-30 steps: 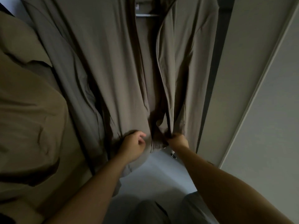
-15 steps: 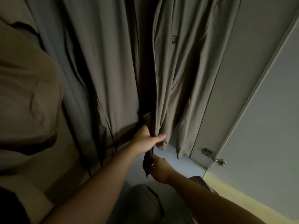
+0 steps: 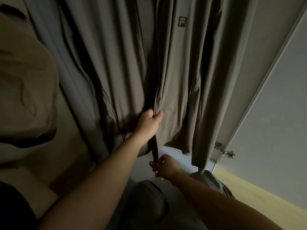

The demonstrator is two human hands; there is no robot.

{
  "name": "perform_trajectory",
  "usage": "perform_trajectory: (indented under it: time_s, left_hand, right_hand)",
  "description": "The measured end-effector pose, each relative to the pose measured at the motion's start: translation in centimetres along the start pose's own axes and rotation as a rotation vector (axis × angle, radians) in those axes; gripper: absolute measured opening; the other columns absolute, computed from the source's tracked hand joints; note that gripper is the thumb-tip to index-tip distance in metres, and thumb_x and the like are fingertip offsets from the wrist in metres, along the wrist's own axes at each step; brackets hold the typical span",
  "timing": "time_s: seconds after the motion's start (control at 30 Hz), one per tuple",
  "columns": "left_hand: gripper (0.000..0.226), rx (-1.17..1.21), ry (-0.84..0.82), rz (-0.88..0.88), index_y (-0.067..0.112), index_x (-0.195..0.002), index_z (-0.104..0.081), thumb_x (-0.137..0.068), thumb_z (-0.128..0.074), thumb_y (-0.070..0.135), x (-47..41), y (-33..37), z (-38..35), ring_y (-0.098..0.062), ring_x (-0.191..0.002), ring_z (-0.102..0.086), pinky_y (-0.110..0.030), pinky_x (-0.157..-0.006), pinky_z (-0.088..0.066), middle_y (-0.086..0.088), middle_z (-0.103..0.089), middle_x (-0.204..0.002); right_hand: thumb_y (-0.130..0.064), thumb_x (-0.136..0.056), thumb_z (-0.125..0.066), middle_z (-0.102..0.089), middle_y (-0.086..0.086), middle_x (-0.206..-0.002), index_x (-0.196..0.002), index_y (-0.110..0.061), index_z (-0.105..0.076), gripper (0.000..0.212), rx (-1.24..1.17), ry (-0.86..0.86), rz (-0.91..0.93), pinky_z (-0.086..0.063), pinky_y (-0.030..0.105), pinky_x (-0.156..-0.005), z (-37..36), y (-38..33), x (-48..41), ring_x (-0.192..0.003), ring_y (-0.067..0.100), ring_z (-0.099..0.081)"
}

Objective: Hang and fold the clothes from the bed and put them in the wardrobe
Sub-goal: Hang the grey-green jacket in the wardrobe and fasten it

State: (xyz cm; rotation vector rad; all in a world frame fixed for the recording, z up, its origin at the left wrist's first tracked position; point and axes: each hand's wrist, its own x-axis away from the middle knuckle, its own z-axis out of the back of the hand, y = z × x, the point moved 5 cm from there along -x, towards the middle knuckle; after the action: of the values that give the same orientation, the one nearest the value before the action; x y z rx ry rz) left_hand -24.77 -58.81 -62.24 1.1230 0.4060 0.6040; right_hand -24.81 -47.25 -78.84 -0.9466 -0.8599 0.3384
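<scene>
Head view: the grey-brown jacket (image 3: 174, 80) hangs down the centre of the frame inside the wardrobe (image 3: 249, 72), with a dark logo patch (image 3: 181, 22) near the top. My left hand (image 3: 149, 122) grips its bunched front edges mid-frame, fingers curled round the cloth. Just below, my right hand (image 3: 163, 166) pinches the bottom end of the dark front strip (image 3: 154, 150). The wardrobe door (image 3: 279, 113) fills the right side.

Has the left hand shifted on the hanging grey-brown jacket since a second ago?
Yes. The left hand has moved up: it gripped the grey-brown jacket at its hem, and now holds the front edges above the hem.
</scene>
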Motion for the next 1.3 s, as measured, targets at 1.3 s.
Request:
perform_trajectory:
  time_s: [1.3]
  left_hand:
    - [0.037, -0.195, -0.119, 0.316, 0.004, -0.119, -0.066, -0.092, -0.071, 0.03, 3.8, -13.1, -2.4, -0.022, -0.097, -0.071, -0.039, -0.086, -0.06, -0.011, -0.073, -0.106]
  right_hand:
    - [-0.027, -0.094, -0.068, -0.075, 0.004, -0.095, -0.096, -0.013, -0.069, 0.014, -0.314, 0.029, 0.034, -0.058, 0.038, -0.092, 1.1, 1.3, 1.6, -0.092, 0.016, -0.073]
